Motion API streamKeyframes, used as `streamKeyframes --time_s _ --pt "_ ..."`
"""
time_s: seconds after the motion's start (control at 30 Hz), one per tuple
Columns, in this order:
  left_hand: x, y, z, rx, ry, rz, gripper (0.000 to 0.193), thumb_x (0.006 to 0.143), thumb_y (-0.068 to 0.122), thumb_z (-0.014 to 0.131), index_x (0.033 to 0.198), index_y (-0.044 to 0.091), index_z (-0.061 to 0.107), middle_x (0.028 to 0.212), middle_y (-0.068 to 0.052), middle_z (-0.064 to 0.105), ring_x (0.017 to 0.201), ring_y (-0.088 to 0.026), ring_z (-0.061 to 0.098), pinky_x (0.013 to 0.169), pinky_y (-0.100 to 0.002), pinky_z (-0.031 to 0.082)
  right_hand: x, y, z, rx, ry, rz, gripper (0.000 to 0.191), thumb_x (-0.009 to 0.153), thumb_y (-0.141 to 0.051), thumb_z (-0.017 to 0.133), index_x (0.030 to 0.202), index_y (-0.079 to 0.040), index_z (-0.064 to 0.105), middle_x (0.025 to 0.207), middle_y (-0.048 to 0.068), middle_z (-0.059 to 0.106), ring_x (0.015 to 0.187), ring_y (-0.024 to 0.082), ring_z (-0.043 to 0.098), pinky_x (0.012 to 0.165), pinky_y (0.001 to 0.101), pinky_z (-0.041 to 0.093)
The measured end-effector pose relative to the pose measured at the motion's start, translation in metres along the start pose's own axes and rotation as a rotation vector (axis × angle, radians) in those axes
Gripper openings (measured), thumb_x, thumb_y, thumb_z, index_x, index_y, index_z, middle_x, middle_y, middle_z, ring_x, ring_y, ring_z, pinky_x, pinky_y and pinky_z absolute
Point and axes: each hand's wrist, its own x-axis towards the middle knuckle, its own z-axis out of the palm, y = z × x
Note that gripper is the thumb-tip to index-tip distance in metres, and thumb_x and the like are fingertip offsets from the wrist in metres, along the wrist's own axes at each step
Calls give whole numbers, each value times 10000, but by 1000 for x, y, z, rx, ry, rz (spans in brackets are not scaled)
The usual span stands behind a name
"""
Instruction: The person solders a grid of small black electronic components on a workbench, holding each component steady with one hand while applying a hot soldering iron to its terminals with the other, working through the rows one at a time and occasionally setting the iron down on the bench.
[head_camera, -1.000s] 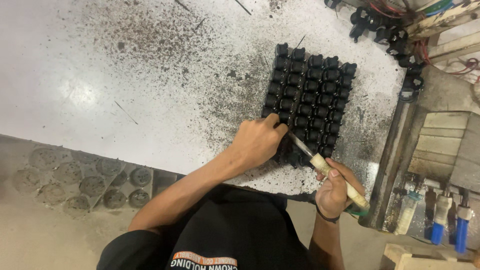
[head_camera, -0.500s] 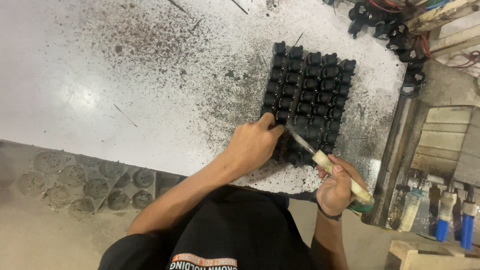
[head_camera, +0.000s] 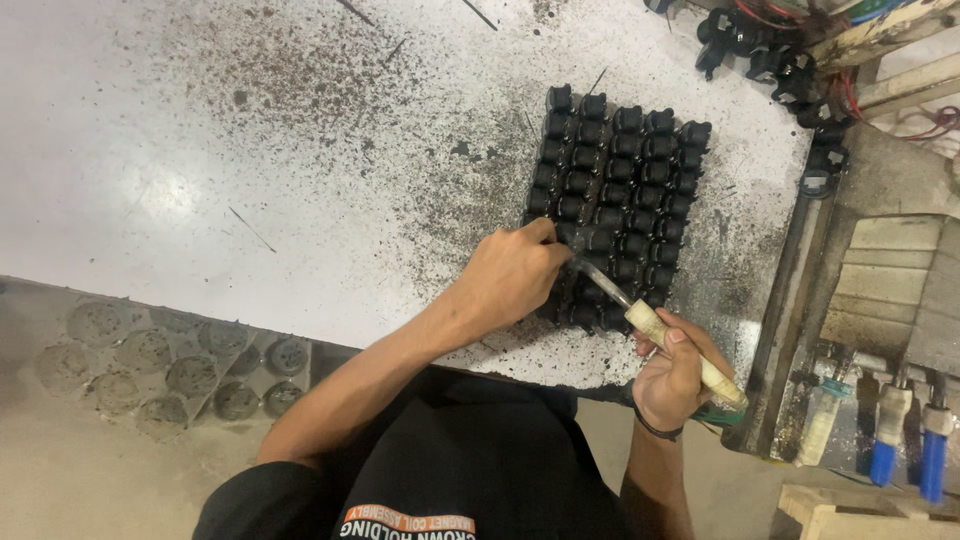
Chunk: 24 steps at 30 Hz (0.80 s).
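Left hand (head_camera: 515, 275) down on near edge of black parts block (head_camera: 615, 205), fingers curled, pinching or pressing one small black part; can't tell which. Right hand (head_camera: 672, 372) shut round pale wooden handle of tool (head_camera: 660, 335), metal tip poking into block just beside left thumb. Block sits on white table (head_camera: 200, 180), right of middle, w/ dark specks & grit all round.

Could go wrong:
- Tip v. close to left fingers. Slip = poke or cut.
- Parts packed tight in rows, touching. Hard push prob knocks neighbours out of line.
- Gritty table, so block could slide if left hand lets up.
- Block near table's right edge; more black parts & wires (head_camera: 780, 60) near far corner. Big shove could send bits over edge.
- Egg-tray-like grey mould (head_camera: 160, 360) low on left, well apart, no worry.
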Motion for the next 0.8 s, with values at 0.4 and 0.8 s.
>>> streamKeyframes --time_s 0.4,0.8 --pt "-2 26 16 200 -24 -50 143 763 32 644 869 -56 680 965 -236 626 753 -364 717 585 -455 594 -3 -2 -3 -52 9 -32 259 948 -100 616 1059 119 701 964 234 709 708 281 666 624 341 538" --pt "-2 5 10 3 85 -43 113 834 60 679 915 20 748 918 -148 664 654 -368 687 603 -474 578 -4 -2 -3 -47 23 -29 247 931 -69 620 1053 133 693 967 247 702 717 290 660 631 346 533"
